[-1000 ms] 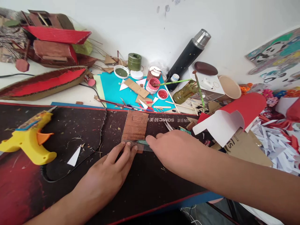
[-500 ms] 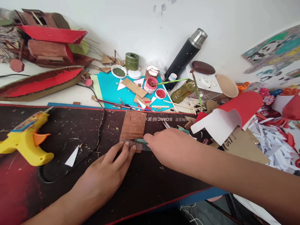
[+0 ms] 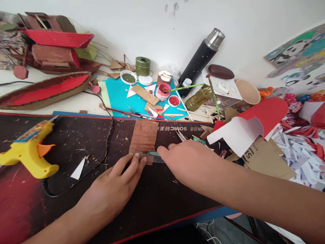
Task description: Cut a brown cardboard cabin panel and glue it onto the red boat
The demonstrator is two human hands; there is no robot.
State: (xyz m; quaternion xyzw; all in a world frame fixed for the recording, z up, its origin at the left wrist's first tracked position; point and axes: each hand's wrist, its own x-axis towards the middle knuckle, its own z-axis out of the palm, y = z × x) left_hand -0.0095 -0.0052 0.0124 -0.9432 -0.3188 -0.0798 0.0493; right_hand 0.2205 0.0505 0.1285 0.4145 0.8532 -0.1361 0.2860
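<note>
A brown-painted cardboard piece [image 3: 144, 135] lies on the dark desk mat, with a small rectangle marked near its far edge. Across its near end rests a clear ruler [image 3: 138, 156]. The fingertips of my left hand [image 3: 122, 178] press down on the ruler, slightly apart. My right hand [image 3: 182, 162] is closed around a thin blue-green cutting tool, seemingly a craft knife [image 3: 153, 154], whose tip points left along the ruler's far edge. Most of its handle is hidden in my fist. Just beyond my right hand are metal scissor blades [image 3: 180, 135].
On the left lie a yellow glue gun [image 3: 33, 149], its black cord and a white paper triangle [image 3: 78, 168]. Cardboard boats [image 3: 45, 89] stand behind. Paint pots [image 3: 164, 91], a black thermos [image 3: 199, 61] and sticks line the back. Rolled red paper [image 3: 269, 113] and paper scraps fill the right.
My right hand and the knife have shifted only slightly, a little toward me. My left hand still presses the ruler in the same place. The view has moved a touch.
</note>
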